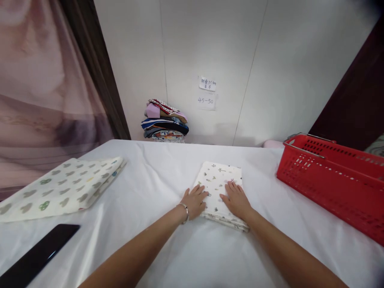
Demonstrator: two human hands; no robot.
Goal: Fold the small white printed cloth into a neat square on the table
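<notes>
A white cloth [216,192] with small plant prints lies folded into a thick rectangle on the white-covered table. On its left edge rests my left hand [194,201], fingers stretched out and a bracelet at the wrist. My right hand [236,200] lies flat on the cloth's right side, fingers spread. Neither hand grips the fabric. Layered folds show along the near edge. Farther left lies another folded cloth [66,184], cream with grey and green cloud-like or mushroom-like prints, apart from both hands.
At right stands a red plastic basket [327,188] with metal handles. A black phone-like slab [39,254] lies at the near left. Behind the far table edge rises a stack of folded clothes [165,122]. Paper notes [207,100] hang on the wall; a pink curtain [45,88] hangs left.
</notes>
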